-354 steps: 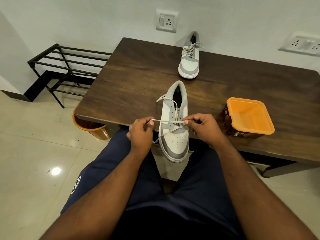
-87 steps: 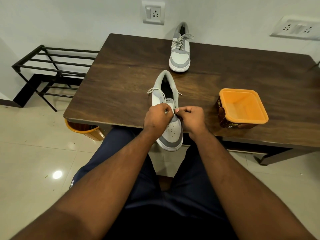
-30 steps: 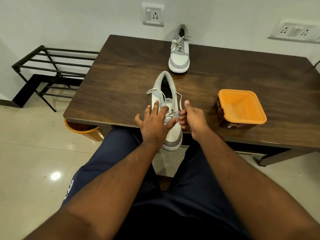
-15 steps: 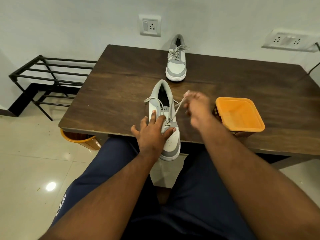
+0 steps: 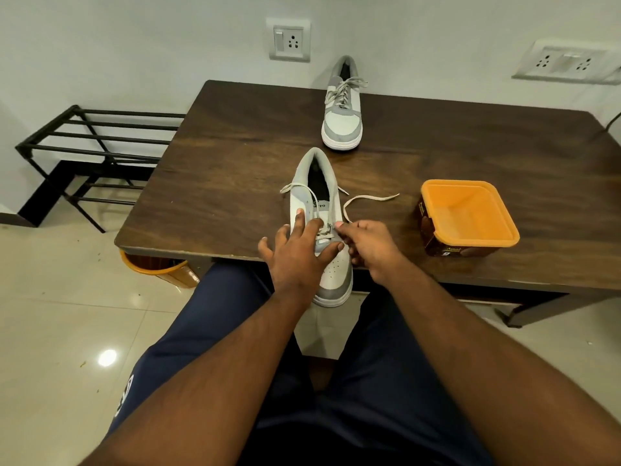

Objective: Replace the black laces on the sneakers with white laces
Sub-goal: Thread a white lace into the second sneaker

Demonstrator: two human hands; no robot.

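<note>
Head view shows the near sneaker (image 5: 324, 264) lying on the front part of the table (image 5: 215, 183), its toe overhanging the front edge toward the person and its heel pointing away. Long axis therefore runs straight out from the person's body.

Left hand (image 5: 297, 253) rests flat on the left side of the upper, fingers (image 5: 299, 218) straight and spread, pressing the shoe down. It grips nothing.

Right hand (image 5: 368, 245) sits just beside the right row of eyelets with its fingers curled. Thumb and forefinger appear to pinch the white lace (image 5: 364, 199) where it leaves the shoe, though the contact itself is too small to confirm.

From that pinch the lace loops away and to the right, its free end lying loose on the table between the shoe and the orange tub (image 5: 468, 215). The other free end trails off the left side of the shoe near the collar.

Only the lowest eyelets look threaded; the upper ones appear open.

Judgement: the right hand is the nearer to the loose end, and the next open eyelet lies further from the person, up the shoe's axis.

A second sneaker (image 5: 342, 112), already laced in white, stands at the far edge, well apart.
</note>
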